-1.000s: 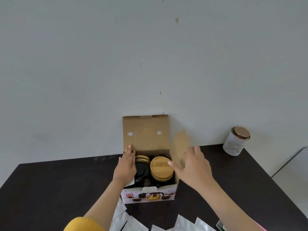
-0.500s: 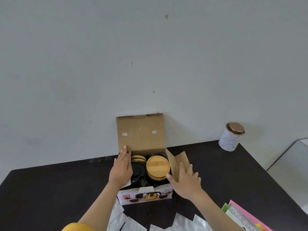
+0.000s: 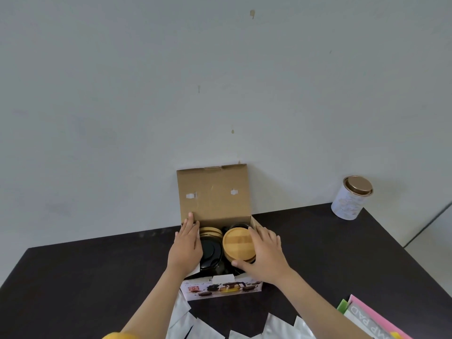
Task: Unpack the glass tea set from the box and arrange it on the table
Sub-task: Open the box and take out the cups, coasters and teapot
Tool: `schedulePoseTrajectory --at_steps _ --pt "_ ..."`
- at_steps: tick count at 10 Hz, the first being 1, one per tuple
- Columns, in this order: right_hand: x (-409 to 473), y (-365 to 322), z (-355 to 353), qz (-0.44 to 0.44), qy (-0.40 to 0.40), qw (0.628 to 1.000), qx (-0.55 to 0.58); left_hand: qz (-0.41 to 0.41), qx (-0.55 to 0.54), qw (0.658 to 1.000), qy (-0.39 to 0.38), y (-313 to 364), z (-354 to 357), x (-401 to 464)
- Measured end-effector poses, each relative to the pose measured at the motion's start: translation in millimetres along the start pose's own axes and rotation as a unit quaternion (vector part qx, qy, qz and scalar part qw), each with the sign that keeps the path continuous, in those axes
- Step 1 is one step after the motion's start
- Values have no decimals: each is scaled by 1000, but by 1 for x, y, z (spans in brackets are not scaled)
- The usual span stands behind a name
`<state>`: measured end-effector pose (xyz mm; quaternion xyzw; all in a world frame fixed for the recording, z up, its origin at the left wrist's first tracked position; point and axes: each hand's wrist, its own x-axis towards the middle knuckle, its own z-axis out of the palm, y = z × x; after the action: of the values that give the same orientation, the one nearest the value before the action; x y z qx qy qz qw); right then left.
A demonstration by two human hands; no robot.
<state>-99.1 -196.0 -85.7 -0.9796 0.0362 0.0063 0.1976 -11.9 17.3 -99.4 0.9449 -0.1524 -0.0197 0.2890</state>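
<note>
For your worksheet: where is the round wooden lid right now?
The wooden lid sits inside the open box, right of centre, between the left hand and right hand.
</note>
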Motion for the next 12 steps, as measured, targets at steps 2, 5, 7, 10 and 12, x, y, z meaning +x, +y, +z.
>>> schedulePoseTrajectory --at_steps 2,5,7,10,12 --pt "12 -4 -7 -31 -31 998 -40 -2 1 1000 -2 0 -1 -1" --pt "21 -14 -14 -18 -43 998 -46 -5 36 999 7 4 0 -5" --pt "3 -9 -15 9 60 986 157 -40 156 986 32 22 5 -12" --pt "-26 32 -16 27 179 924 337 -116 208 971 19 43 21 -22" --pt "-31 127 2 207 141 947 203 -111 221 969 24 42 21 -24"
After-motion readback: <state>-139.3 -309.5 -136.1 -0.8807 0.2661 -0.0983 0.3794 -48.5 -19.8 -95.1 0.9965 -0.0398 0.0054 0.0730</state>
